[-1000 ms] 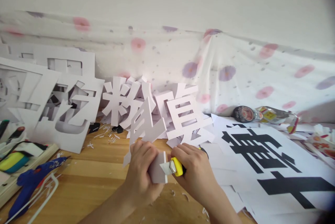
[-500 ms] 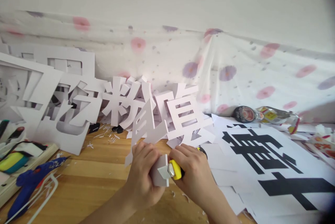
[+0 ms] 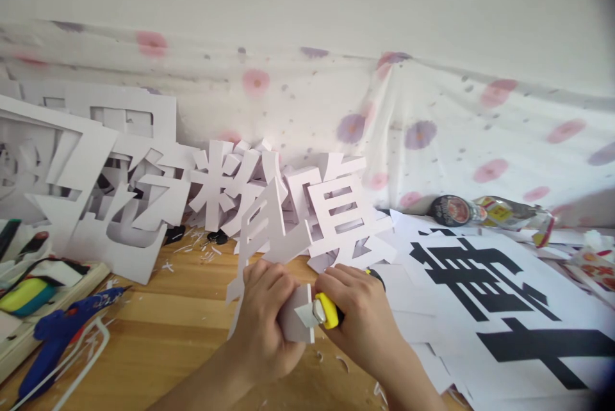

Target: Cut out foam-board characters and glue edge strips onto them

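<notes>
My left hand (image 3: 268,321) is closed round a white foam-board character (image 3: 276,222), whose cut-out strokes rise above my knuckles. Its near end, a flat white edge, shows between my two hands. My right hand (image 3: 358,308) grips a yellow and black utility knife (image 3: 327,310). The knife's blade (image 3: 303,315) points left and lies against the edge of the foam board; how deep it sits I cannot tell. Behind my hands stand finished-looking white block characters (image 3: 214,184), one with horizontal slots (image 3: 341,209).
Cut foam-board sheets (image 3: 129,251) lean at the left. A blue glue gun (image 3: 62,334) lies at the left by a tray (image 3: 91,276) of tools. Paper printed with black characters (image 3: 432,353) covers the right side. A dark-capped bottle (image 3: 449,210) lies at the back. White scraps dot the wooden table (image 3: 158,321).
The utility knife and my right hand have shifted slightly right. The foam-board character has tilted a little in my left hand. The view has also drifted slightly.
</notes>
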`<state>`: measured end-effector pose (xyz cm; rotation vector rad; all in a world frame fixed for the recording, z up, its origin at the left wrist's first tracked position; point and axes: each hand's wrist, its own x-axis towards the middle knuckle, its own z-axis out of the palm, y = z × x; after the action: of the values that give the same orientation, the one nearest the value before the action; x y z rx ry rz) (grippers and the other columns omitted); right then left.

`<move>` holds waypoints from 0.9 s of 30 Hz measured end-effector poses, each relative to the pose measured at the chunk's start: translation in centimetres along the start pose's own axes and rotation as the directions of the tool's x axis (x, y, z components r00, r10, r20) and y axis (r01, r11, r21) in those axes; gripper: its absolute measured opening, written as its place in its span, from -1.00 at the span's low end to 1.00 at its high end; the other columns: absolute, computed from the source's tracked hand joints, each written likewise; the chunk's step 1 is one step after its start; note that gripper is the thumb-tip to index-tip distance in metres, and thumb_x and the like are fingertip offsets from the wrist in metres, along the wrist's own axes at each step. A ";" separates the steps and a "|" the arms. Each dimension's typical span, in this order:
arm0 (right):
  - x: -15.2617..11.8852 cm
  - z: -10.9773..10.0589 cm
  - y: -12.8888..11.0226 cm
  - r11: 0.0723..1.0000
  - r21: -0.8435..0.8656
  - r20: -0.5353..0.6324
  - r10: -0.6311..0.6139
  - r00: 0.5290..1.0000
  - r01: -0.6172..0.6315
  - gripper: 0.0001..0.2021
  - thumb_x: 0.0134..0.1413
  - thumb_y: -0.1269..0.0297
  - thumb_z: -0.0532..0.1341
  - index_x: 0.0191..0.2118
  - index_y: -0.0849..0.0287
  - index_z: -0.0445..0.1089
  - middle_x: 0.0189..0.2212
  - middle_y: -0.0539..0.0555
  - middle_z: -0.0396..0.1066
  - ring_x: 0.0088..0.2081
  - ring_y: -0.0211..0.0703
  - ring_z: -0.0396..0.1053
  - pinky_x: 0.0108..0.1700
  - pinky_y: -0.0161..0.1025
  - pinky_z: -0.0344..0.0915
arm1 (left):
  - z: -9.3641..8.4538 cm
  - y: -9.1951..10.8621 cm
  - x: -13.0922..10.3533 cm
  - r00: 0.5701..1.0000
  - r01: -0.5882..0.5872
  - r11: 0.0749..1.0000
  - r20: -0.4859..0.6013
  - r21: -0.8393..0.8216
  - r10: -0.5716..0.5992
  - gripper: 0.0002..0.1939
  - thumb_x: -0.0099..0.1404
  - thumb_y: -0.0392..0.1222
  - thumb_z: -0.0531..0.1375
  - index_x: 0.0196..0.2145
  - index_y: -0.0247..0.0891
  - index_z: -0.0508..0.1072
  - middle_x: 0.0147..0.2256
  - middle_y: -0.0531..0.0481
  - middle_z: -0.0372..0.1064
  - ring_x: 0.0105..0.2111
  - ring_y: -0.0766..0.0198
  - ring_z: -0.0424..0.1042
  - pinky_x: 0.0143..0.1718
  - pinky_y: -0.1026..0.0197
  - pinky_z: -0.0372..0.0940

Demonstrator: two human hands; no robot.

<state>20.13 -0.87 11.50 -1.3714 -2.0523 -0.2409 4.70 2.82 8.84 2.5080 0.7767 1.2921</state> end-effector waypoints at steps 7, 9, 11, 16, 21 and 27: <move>0.2 0.7 1.4 0.998 -0.045 -0.033 0.045 0.998 -0.047 -0.91 -0.18 0.48 0.08 -0.55 0.17 0.20 -0.63 -0.05 0.24 -0.54 -0.29 0.14 -0.49 -0.32 -0.13 | -0.2 0.0 0.1 1.000 0.013 1.000 0.007 -0.010 -0.013 -0.88 0.05 -0.38 0.04 -0.45 -0.24 0.12 -0.47 0.01 0.08 -0.42 0.19 0.09 -0.36 0.09 -0.02; 0.2 0.9 1.7 0.997 -0.048 -0.028 0.056 0.998 -0.058 -0.92 -0.19 0.49 0.08 -0.55 0.17 0.21 -0.62 -0.05 0.25 -0.54 -0.29 0.15 -0.49 -0.33 -0.13 | -0.2 -0.1 0.2 1.000 0.010 1.000 0.003 -0.013 -0.010 -0.86 0.03 -0.38 0.04 -0.43 -0.24 0.12 -0.47 0.00 0.08 -0.41 0.19 0.08 -0.36 0.09 -0.02; 0.2 1.0 1.7 0.997 -0.042 -0.017 0.066 0.998 -0.067 -0.92 -0.20 0.49 0.08 -0.54 0.17 0.22 -0.61 -0.04 0.27 -0.53 -0.29 0.16 -0.49 -0.33 -0.13 | -0.2 -0.1 0.2 1.000 0.004 1.000 0.001 -0.014 -0.004 -0.86 0.03 -0.37 0.04 -0.42 -0.23 0.13 -0.46 0.00 0.09 -0.41 0.18 0.09 -0.35 0.08 -0.01; 0.2 0.5 0.8 0.999 -0.021 -0.038 0.030 0.999 -0.030 -0.91 -0.19 0.49 0.09 -0.56 0.17 0.22 -0.63 -0.05 0.25 -0.55 -0.30 0.15 -0.49 -0.32 -0.13 | 0.0 -0.2 0.1 1.000 0.002 1.000 0.020 -0.009 -0.002 -0.89 0.06 -0.36 0.04 -0.44 -0.23 0.13 -0.47 0.00 0.09 -0.42 0.18 0.10 -0.36 0.09 -0.03; 0.3 0.5 1.4 0.997 -0.054 -0.046 0.050 0.998 -0.053 -0.92 -0.21 0.47 0.08 -0.56 0.17 0.20 -0.64 -0.05 0.24 -0.56 -0.29 0.15 -0.50 -0.34 -0.11 | 0.2 0.1 -0.2 0.999 -0.031 0.999 0.014 -0.039 0.032 -0.86 0.02 -0.36 0.03 -0.43 -0.23 0.12 -0.46 -0.01 0.09 -0.41 0.17 0.11 -0.36 0.07 -0.02; 0.4 0.7 3.4 0.975 -0.069 -0.036 0.208 0.978 -0.210 -0.95 -0.17 0.40 0.09 -0.54 0.14 0.18 -0.63 -0.07 0.24 -0.57 -0.30 0.18 -0.53 -0.38 -0.05 | 0.0 0.1 -0.1 1.000 -0.031 0.997 -0.009 -0.068 0.030 -0.83 -0.03 -0.38 0.04 -0.46 -0.22 0.07 -0.47 0.00 0.09 -0.41 0.19 0.10 -0.36 0.07 -0.03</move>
<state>22.71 1.27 10.54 -1.6062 -1.8750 -0.2439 4.69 2.67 8.82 2.4713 0.6867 1.3169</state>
